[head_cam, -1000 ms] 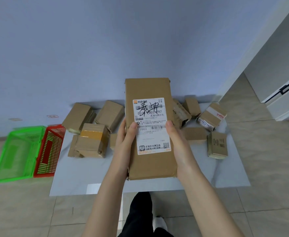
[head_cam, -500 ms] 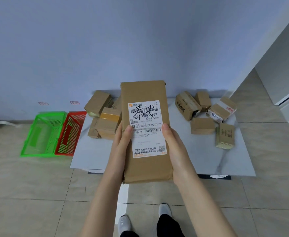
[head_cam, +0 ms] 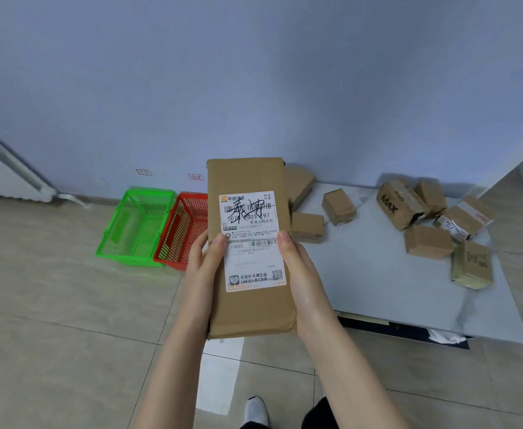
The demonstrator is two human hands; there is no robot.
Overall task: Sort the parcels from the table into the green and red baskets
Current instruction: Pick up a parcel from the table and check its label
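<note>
Head view: since half a second ago the long cardboard parcel point(head_cam: 249, 308) has been carried leftward, off the worktop point(head_cam: 378, 280). It is now held above the floor past the worktop's left edge, with its left side overlapping the red basket point(head_cam: 176, 233). The grip is the same as before. The left hand point(head_cam: 206, 267) holds the parcel's left edge and the right hand point(head_cam: 302, 274) its right edge. Each hand's fingers curl behind the box, and both thumbs press on the front. The parcel stands upright with its face toward the camera. The white shipping label point(head_cam: 251, 264) shows a barcode, black handwriting and "P803".

The green basket point(head_cam: 114, 224) stands on the tiled floor against the wall. The red basket touches its right side, between it and the worktop. Two small tags point(head_cam: 144, 172) are stuck on the wall above the baskets.

Other cardboard parcels lie on the worktop:
- One parcel point(head_cam: 300, 181) sits at the far left corner, partly hidden by the held box.
- Two small ones point(head_cam: 307, 226) and point(head_cam: 338, 206) lie near the left edge.
- A box printed "MAX" point(head_cam: 398, 209) lies by the far edge, touching another box point(head_cam: 432, 193).
- A taped box point(head_cam: 464, 221), a plain box point(head_cam: 428, 242) and a greenish one point(head_cam: 472, 264) lie toward the right edge.

A shoe point(head_cam: 255, 410) shows at the bottom.
</note>
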